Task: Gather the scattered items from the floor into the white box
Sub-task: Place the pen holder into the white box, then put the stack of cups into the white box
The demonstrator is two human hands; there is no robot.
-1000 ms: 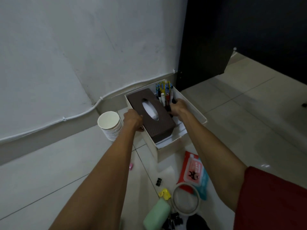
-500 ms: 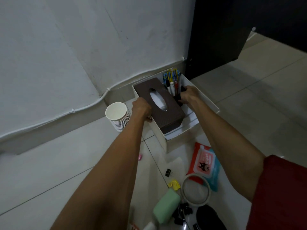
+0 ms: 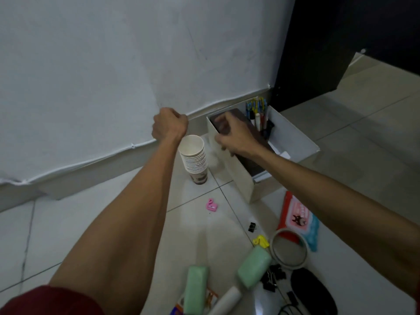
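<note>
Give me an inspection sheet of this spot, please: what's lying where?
Surface: pale tiled floor.
Job's things: white box by the wall holds brown tissue box and pens; paper cups stand beside it.
Clutter: pink clip, wipes pack, tape roll, two green bars, black clips on the floor.
Hands: left hand fisted, holding nothing; right hand over the tissue box, fingers bent, contact unclear.
Cables: white cable along the skirting.
Surroundings: white wall, dark panel.
</note>
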